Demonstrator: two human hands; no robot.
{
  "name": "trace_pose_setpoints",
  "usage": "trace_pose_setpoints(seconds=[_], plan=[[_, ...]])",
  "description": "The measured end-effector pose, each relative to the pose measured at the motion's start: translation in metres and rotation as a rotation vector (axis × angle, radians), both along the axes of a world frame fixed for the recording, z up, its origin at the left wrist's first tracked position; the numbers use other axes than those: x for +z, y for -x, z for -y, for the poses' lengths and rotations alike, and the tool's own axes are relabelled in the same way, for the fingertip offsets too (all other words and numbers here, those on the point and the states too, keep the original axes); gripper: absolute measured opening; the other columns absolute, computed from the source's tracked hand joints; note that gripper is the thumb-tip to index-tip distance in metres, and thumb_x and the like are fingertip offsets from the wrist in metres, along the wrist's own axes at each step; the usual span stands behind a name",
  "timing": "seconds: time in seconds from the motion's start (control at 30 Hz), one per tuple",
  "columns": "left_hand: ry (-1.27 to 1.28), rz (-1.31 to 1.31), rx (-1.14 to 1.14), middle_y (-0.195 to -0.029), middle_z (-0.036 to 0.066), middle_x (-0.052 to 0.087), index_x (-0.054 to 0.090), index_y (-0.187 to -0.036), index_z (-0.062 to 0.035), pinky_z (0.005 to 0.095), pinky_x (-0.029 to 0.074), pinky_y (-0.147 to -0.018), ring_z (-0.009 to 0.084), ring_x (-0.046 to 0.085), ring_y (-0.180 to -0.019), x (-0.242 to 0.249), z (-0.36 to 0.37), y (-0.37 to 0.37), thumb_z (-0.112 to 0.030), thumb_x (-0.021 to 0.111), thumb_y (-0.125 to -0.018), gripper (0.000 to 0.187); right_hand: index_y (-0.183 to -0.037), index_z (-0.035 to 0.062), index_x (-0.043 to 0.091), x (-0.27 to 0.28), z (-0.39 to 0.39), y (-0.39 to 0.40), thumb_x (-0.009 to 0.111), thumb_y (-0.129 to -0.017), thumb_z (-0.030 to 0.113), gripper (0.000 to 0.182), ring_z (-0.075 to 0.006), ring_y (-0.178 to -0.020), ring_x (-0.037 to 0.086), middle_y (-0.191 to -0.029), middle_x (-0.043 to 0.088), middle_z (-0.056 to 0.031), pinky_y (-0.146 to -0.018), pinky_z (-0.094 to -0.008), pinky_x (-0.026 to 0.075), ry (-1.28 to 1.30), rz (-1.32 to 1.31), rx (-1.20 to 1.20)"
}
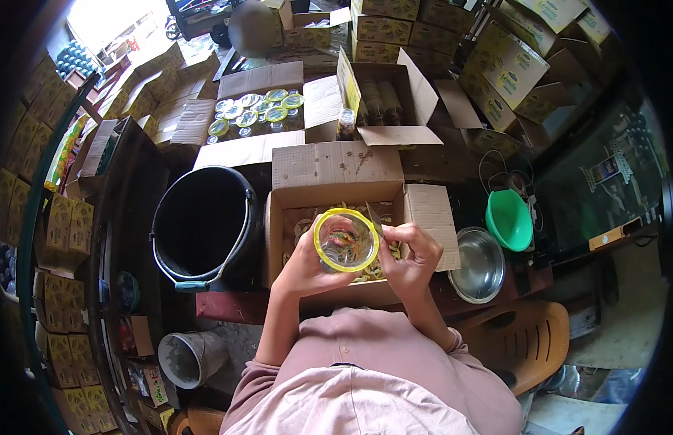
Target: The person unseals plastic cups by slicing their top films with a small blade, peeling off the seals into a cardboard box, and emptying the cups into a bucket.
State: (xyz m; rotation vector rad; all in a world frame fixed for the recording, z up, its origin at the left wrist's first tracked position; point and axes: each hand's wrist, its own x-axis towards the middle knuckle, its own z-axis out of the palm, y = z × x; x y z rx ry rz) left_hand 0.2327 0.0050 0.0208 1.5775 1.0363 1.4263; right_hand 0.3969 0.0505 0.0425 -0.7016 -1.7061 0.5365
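A clear round container (346,245) with a yellow rim is tilted so that its round end faces the camera. My left hand (304,262) is wrapped around its left side and underside. At the container's right edge, my right hand (409,257) pinches a thin dark blade (374,217) that points up and touches or nearly touches the yellow rim. Colourful print shows through the container. Both hands are over an open cardboard box (336,168), which holds many yellowish-green scraps or pieces.
To the left stands a large black bucket (203,221); to the right are a metal bowl (478,267) and a green basin (508,220). Behind, one open box (260,76) holds lidded jars, and another (418,90) holds dark cylinders. A grey bucket (184,359) sits lower left.
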Motion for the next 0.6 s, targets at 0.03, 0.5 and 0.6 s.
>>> trace_pose_setpoints(seconds=[0.03,0.5,0.6], plan=[[0.014,-0.025,0.03,-0.102,0.009,0.053,0.048,-0.108,-0.0032,0.0299,0.043,-0.086,0.0171,0.053,-0.094,0.0,-0.001,-0.001,-0.01,0.075,-0.062,0.054,-0.081,0.0029,0.063,0.0,0.0,-0.001,0.068,-0.063,-0.008,0.022,-0.0193,-0.063,0.063,-0.07,0.062,-0.0095,-0.056,-0.0263,0.049,0.007,0.003,0.015],[0.014,0.047,0.072,-0.102,0.009,0.055,0.05,-0.107,-0.0019,0.0287,0.047,-0.081,0.0156,0.056,-0.092,-0.011,-0.004,0.001,-0.008,0.078,-0.06,0.055,-0.076,0.0012,0.062,-0.014,0.004,0.003,0.068,-0.065,-0.008,0.016,-0.0168,-0.062,0.063,-0.068,0.062,-0.0091,-0.057,-0.0248,0.048,0.156,-0.061,0.02],[0.029,-0.051,0.021,-0.103,0.009,0.055,0.05,-0.107,-0.0025,0.029,0.047,-0.081,0.0162,0.056,-0.092,-0.013,-0.003,0.002,-0.008,0.078,-0.061,0.054,-0.076,0.0008,0.062,-0.012,0.003,0.003,0.068,-0.065,-0.007,0.014,-0.0159,-0.062,0.063,-0.067,0.062,-0.0092,-0.057,-0.0246,0.048,0.184,-0.052,0.004]])
